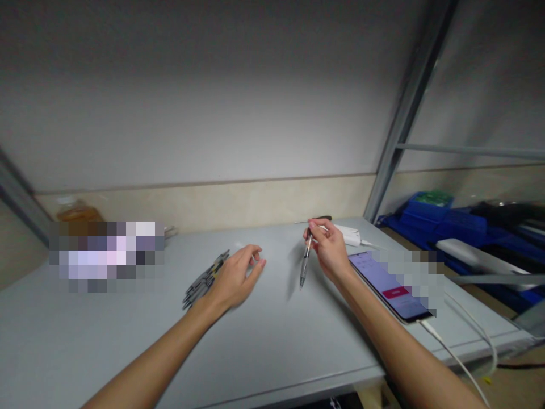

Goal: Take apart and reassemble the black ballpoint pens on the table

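On the grey counter [272, 335] | a pen [305, 263] is pinched upright, tip down, by the right hand [330, 247] | the left hand [236, 275] is held loosely open, empty, beside a pile of pens [203, 280] | a lit phone [389, 284] is laid right of the right hand, cable attached.

L arm comes in from lower left, forearm bare, wrist straight. L hand [236, 276] lies palm down w/ fingers loosely spread, nothing gripped, well left of the pen [305, 261]. R arm enters from lower right, forearm angled up-left. R hand [330, 247] raised, wrist slightly bent, fingers curled, thumb & forefinger pinching the pen's upper end; pen hangs tip down, just left of the palm.
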{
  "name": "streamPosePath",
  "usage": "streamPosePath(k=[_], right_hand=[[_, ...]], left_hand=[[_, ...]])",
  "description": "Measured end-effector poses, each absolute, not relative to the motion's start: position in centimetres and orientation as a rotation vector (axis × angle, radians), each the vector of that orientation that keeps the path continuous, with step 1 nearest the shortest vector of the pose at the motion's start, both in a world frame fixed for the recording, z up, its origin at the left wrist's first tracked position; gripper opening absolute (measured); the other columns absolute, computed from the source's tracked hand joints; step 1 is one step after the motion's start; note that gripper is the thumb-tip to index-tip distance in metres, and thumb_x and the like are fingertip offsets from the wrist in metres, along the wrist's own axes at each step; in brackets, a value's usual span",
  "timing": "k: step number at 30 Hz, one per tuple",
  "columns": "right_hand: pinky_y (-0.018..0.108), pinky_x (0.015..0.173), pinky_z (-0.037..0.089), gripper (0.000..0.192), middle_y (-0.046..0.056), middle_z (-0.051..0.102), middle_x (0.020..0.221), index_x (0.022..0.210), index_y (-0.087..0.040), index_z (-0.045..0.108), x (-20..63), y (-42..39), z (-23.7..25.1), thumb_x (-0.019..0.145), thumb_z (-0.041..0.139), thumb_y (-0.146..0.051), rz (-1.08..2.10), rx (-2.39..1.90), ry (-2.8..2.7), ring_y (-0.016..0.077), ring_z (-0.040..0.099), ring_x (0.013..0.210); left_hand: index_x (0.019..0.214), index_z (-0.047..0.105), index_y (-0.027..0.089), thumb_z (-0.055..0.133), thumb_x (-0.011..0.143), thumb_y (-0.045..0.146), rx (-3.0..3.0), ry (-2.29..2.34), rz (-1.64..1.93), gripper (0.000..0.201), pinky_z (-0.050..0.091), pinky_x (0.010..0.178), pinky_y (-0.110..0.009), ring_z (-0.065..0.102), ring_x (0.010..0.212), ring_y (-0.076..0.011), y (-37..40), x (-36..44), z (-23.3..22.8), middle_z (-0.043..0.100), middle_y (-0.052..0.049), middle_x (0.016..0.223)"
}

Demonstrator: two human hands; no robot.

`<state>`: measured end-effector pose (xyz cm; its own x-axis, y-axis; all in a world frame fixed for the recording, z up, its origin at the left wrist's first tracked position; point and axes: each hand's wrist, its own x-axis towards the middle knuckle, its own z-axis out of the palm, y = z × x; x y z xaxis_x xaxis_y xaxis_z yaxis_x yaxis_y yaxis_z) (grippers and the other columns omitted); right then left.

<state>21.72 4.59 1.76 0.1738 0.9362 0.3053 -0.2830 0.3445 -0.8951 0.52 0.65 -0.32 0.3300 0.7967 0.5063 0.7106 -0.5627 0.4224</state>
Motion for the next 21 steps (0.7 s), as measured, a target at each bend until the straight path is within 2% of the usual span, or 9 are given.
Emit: streamPosePath(k=[7, 12, 18, 21], right_hand=[[0.019, 0.041, 0.032, 0.031, -0.003, 0.057, 0.052, 0.073, -0.017, 0.053, 21.73, 4.56, 1.93, 0.065, 0.069, -0.042, 1.023, -0.788, -1.047, 0.0069, 0.044, 0.042], [0.019, 0.043, 0.032, 0.033, -0.004, 0.058, 0.053, 0.087, -0.018, 0.054, 21.75, 4.36, 2.08, 0.067, 0.068, -0.04, 1.035, -0.779, -1.055, 0.0079, 0.045, 0.043], [0.019, 0.043, 0.031, 0.029, -0.004, 0.056, 0.051, 0.072, -0.019, 0.049, 21.68, 4.24, 2.02, 0.068, 0.067, -0.04, 1.048, -0.792, -1.129, 0.0078, 0.044, 0.043], [0.019, 0.043, 0.03, 0.029, -0.004, 0.056, 0.052, 0.082, -0.019, 0.052, 21.64, 4.25, 1.98, 0.069, 0.067, -0.04, 1.083, -0.771, -1.146, 0.0082, 0.044, 0.044]], left_hand=[[0.094, 0.051, 0.018, 0.037, 0.09, 0.033, 2.509, 1.407, 0.998, 0.02, 0.043, 0.073, -0.029, 0.056, 0.075, -0.0156, 0.7, 0.44, -0.38, 0.06, -0.004, 0.086], [0.093, 0.051, 0.018, 0.038, 0.09, 0.033, 2.519, 1.406, 0.956, 0.02, 0.042, 0.071, -0.028, 0.056, 0.073, -0.0149, 0.78, 0.39, -0.56, 0.059, -0.003, 0.083], [0.092, 0.051, 0.019, 0.038, 0.09, 0.032, 2.536, 1.381, 0.935, 0.019, 0.042, 0.071, -0.027, 0.056, 0.073, -0.0146, 0.96, 0.31, -0.75, 0.058, -0.002, 0.082], [0.091, 0.05, 0.018, 0.038, 0.09, 0.032, 2.539, 1.379, 0.905, 0.018, 0.041, 0.071, -0.028, 0.056, 0.074, -0.0144, 0.91, 0.3, -0.73, 0.057, -0.002, 0.084]])
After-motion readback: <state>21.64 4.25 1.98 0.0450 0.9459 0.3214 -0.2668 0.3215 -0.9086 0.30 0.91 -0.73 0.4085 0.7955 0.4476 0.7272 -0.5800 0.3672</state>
